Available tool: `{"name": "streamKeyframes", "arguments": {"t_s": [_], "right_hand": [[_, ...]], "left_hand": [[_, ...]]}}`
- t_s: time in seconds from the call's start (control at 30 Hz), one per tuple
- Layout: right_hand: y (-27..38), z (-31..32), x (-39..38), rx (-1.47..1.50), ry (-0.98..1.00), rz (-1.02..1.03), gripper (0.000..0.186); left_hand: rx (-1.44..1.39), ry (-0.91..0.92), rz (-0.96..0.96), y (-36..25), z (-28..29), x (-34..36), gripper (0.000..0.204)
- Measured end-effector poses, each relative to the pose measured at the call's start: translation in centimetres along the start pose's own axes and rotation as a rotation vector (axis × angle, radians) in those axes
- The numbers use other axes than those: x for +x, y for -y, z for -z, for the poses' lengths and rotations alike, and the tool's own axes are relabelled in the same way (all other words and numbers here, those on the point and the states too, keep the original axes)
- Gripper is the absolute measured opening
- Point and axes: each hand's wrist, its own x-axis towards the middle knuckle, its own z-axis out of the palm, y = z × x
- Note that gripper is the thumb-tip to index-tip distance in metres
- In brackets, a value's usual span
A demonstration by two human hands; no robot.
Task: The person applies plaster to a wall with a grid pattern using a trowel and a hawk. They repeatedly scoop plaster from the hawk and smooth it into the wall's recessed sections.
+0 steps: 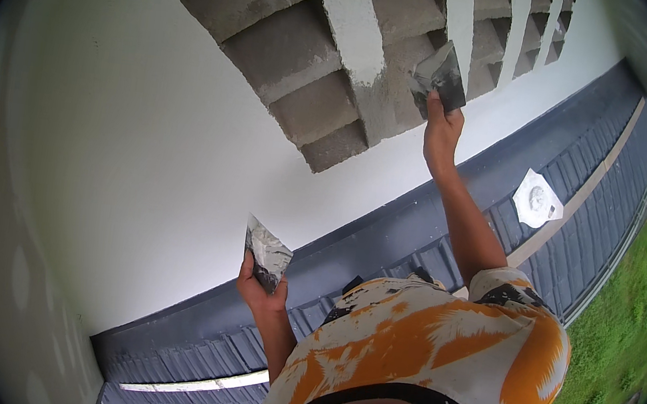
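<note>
Both hands occupied. Left hand [260, 291]: fingers and thumb closed on the lower part of a smeared flat blade [269, 250], its pointed corner up, held low in front of the white wall [172, 183]. Right hand [443, 132]: raised higher, thumb pressed on the face of a darker square-edged plate [442, 79], also grey-smeared; it overlaps the grey slatted recesses [314, 112], though from where I stand I cannot tell whether it touches them. White upright strips [350, 19] divide the recesses; on the nearest, white gives way to rough grey toward the lower end. Below the wall runs a dark tiled roof [199, 360], bearing a pale narrow strip [196, 383]. On the right-hand side of the roof rests an angular white sheet [527, 211], a greyish round patch at its middle. Grass [605, 342] lies beyond the roof edge.
</note>
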Motion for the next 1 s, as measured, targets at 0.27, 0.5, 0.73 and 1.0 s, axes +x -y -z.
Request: {"name": "streamKeyframes", "arguments": {"t_s": [0.27,0.5,0.73,1.0], "right_hand": [[2.3,0.6,-9.1,0.288,0.158,-0.709,0.021],[7.7,0.6,-10.5,0.360,0.221,-0.882,0.022],[6.5,-1.4,-11.6,0.598,0.068,-1.184,0.025],[6.1,1.2,-10.1,0.649,0.199,-1.159,0.021]], "left_hand": [[0.269,0.399,-0.181,0.5,-12.2,2.7,0.038],[0.395,0.641,-0.514,2.5,-15.3,4.6,0.027],[0.614,0.999,-0.804,8.1,-12.7,1.1,0.045],[1.176,1.181,-1.173,5.0,-10.0,2.6,0.032]]}}
